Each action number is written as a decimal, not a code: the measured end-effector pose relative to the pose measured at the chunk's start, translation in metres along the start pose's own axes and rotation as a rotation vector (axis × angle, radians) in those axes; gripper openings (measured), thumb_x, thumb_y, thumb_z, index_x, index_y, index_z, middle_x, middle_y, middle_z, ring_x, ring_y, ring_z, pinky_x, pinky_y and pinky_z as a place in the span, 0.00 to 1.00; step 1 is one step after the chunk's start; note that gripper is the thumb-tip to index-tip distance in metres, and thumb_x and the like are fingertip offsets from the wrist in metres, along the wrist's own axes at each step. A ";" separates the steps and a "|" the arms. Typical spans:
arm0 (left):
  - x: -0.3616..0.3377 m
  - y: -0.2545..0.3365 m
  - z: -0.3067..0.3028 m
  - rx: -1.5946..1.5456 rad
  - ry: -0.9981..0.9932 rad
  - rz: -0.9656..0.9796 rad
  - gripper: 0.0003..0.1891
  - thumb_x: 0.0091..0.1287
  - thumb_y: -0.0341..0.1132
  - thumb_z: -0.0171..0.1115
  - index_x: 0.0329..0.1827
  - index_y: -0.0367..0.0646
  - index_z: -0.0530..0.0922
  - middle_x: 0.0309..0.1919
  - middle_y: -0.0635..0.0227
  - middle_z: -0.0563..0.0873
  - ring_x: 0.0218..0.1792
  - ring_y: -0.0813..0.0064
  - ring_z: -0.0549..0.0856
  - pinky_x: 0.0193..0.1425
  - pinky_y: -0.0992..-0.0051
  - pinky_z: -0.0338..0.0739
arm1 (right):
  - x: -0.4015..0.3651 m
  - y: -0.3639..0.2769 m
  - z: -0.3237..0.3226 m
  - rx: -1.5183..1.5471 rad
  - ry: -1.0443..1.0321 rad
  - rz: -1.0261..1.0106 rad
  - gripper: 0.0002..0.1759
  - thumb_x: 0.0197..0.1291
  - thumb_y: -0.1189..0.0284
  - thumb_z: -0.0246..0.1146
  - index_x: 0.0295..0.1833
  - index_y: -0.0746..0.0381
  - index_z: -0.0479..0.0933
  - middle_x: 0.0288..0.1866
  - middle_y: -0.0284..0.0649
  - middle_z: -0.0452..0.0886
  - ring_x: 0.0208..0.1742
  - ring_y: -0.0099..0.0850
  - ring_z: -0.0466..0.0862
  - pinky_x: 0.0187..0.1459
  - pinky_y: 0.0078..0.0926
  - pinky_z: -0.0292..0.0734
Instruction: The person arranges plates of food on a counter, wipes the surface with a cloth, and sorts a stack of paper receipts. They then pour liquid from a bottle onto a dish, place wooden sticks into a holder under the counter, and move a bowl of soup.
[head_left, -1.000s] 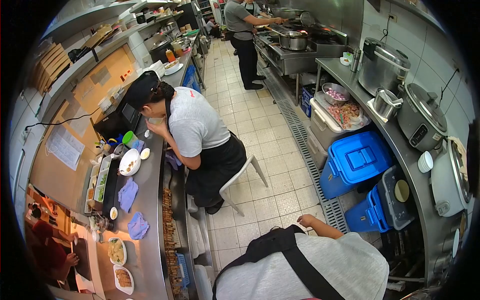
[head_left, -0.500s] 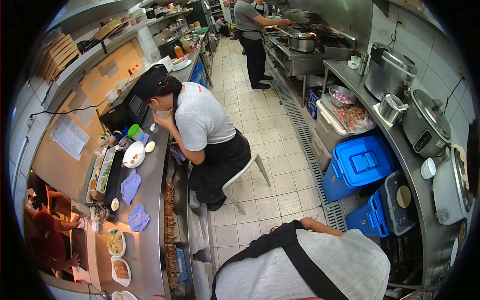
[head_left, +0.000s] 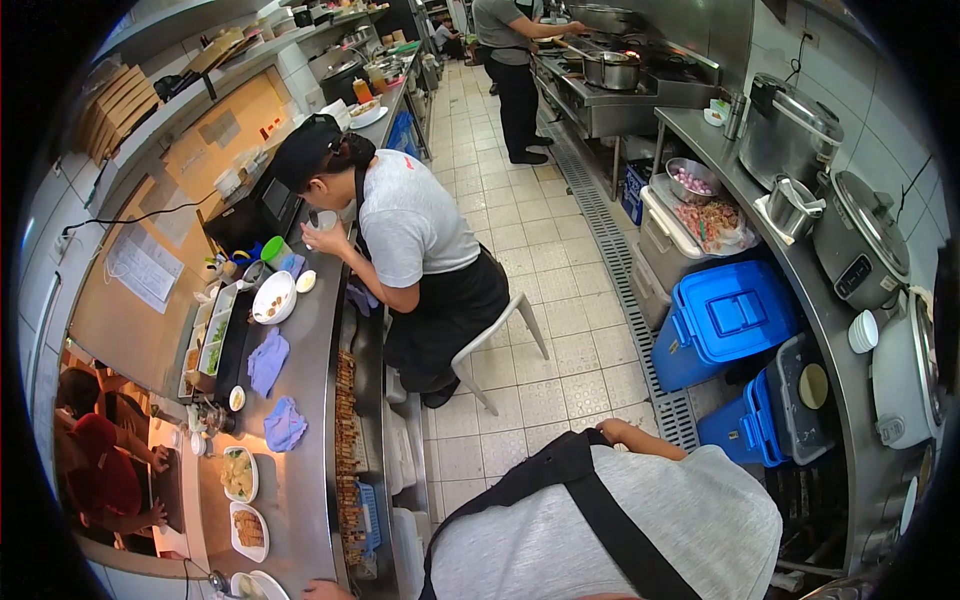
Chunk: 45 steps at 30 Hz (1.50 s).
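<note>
Only the top of my left hand [head_left: 326, 590] shows at the bottom edge, against the front edge of the steel counter [head_left: 310, 490]; its fingers are cut off by the frame. Nearest to it are a white bowl [head_left: 246, 586] and a dish of sliced brown food [head_left: 249, 533]. A grey shirt [head_left: 690, 520] with a black apron strap [head_left: 615, 525] fills the bottom centre. Beyond it a bare bent arm [head_left: 645, 438] reaches left. My right hand cannot be made out. A seated co-worker [head_left: 420, 220] leans over the counter, holding a small clear cup [head_left: 322, 222].
A white stool [head_left: 490, 350] stands in the aisle. Blue lidded bins [head_left: 728, 310] are under the right counter [head_left: 780, 250], which carries large cookers [head_left: 862, 240]. Another co-worker [head_left: 510, 80] stands at the stove [head_left: 610, 105]. Purple cloths [head_left: 285, 425] lie on the left counter.
The seated co-worker's hands have moved down from the face, and the cup shows more clearly. More of my left hand has come into view. The whole view has shifted slightly.
</note>
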<state>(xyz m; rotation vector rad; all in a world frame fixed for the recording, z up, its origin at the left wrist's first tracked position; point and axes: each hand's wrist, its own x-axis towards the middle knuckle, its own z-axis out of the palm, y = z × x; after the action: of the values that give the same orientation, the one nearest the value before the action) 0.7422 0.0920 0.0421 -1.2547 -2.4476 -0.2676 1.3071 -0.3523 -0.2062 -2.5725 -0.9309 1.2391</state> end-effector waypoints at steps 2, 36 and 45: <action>-0.003 0.003 -0.004 -0.004 0.000 0.006 0.22 0.69 0.50 0.42 0.56 0.48 0.76 0.52 0.67 0.81 0.55 0.63 0.80 0.55 0.53 0.73 | 0.006 0.010 0.007 0.040 0.045 -0.036 0.24 0.42 0.59 0.64 0.49 0.51 0.83 0.43 0.47 0.85 0.45 0.44 0.84 0.46 0.38 0.79; 0.000 0.004 0.006 -0.218 0.016 -0.100 0.21 0.65 0.48 0.53 0.56 0.47 0.76 0.59 0.64 0.76 0.64 0.65 0.71 0.65 0.54 0.62 | 0.026 -0.054 -0.051 0.077 -0.267 0.015 0.13 0.61 0.71 0.57 0.50 0.55 0.80 0.39 0.39 0.83 0.37 0.34 0.84 0.40 0.33 0.80; 0.000 0.001 0.004 -0.257 -0.004 -0.093 0.23 0.64 0.49 0.55 0.57 0.47 0.76 0.59 0.64 0.75 0.64 0.64 0.69 0.66 0.51 0.60 | 0.061 -0.117 -0.059 -0.029 -0.359 -0.135 0.10 0.63 0.70 0.57 0.47 0.58 0.80 0.36 0.38 0.83 0.35 0.32 0.83 0.37 0.32 0.80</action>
<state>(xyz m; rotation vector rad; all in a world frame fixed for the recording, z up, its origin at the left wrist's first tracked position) 0.7419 0.0944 0.0382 -1.2419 -2.5406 -0.6230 1.3246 -0.2149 -0.1643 -2.3015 -1.1700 1.6902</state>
